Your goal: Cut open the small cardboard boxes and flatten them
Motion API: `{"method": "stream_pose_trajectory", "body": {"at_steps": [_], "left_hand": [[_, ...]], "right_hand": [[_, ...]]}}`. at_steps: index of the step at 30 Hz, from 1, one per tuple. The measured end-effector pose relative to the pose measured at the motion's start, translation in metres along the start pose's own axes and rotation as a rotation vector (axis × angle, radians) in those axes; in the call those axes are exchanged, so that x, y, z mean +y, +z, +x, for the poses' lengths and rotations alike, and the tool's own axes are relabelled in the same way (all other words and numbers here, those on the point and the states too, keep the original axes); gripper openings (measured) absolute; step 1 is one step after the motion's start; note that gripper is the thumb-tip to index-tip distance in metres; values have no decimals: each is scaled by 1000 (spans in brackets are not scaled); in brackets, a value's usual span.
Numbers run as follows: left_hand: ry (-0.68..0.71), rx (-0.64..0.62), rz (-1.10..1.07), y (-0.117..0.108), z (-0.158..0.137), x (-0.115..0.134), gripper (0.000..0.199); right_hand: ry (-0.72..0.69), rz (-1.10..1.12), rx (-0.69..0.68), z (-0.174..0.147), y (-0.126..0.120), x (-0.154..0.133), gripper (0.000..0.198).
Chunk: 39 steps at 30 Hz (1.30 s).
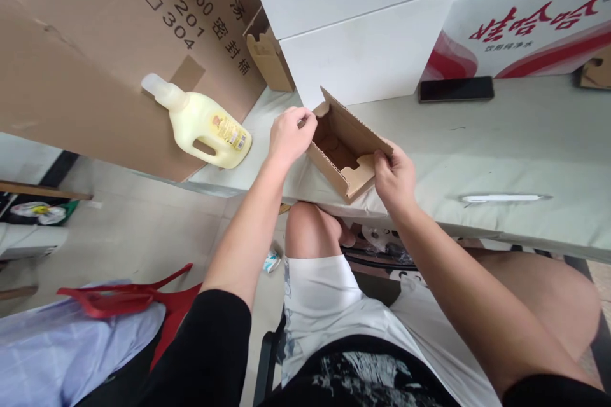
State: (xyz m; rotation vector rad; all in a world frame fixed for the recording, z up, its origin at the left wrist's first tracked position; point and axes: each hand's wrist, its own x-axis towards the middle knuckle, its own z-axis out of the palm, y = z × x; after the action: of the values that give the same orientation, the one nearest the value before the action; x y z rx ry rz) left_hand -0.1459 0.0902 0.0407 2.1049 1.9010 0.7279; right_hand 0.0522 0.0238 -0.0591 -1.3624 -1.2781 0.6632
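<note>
A small brown cardboard box sits near the table's front edge, its top side open and its long back panel standing up at a slant. Inside, the bare bottom shows. My right hand grips the box's right end, thumb on the near side by the raised panel and end flap. At the left end my left hand is closed with curled fingers against the corner; its fingertips are partly hidden. Left of that hand, a pale yellow bottle with a clear cap and a handle leans against a large carton.
The large brown carton stands at the left, with a smaller cardboard box beside it. White boxes line the back. A black phone and a white pen lie on the covered table. A red chair is lower left.
</note>
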Motion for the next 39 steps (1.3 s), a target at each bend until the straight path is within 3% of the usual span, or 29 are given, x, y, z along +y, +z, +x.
{"method": "stream_pose_trajectory", "body": {"at_steps": [5,8,10,12,17,22,25,31,35,39], "left_hand": [[101,-138,129,18,6,-3,17],[57,38,55,38,4,-9,9],[36,219,-35,49,3,-17,14],[36,297,-106,57,4,-26,24],[70,176,-234,62,7,-34,50],[147,25,-113,61,12,-25,45],[137,-65,-60,62,14,-21,42],[146,-74,-114,58,3,-19,44],[156,-77,-144,56,-14,-14,44],[172,-68,-199,54,-31,-3,40]], "right_hand": [[-4,52,3,-1,3,1,35],[-24,20,1,0,2,4,36],[-64,-7,-10,1,1,7,35],[-117,0,-29,1,0,10,34],[-222,61,-117,-4,-10,19,35],[-347,125,-239,-15,-29,26,43],[-235,176,-291,-24,-35,35,50],[281,223,-412,-42,-46,53,67],[349,18,-545,-34,-56,44,64],[282,144,-734,-24,-58,32,64]]}}
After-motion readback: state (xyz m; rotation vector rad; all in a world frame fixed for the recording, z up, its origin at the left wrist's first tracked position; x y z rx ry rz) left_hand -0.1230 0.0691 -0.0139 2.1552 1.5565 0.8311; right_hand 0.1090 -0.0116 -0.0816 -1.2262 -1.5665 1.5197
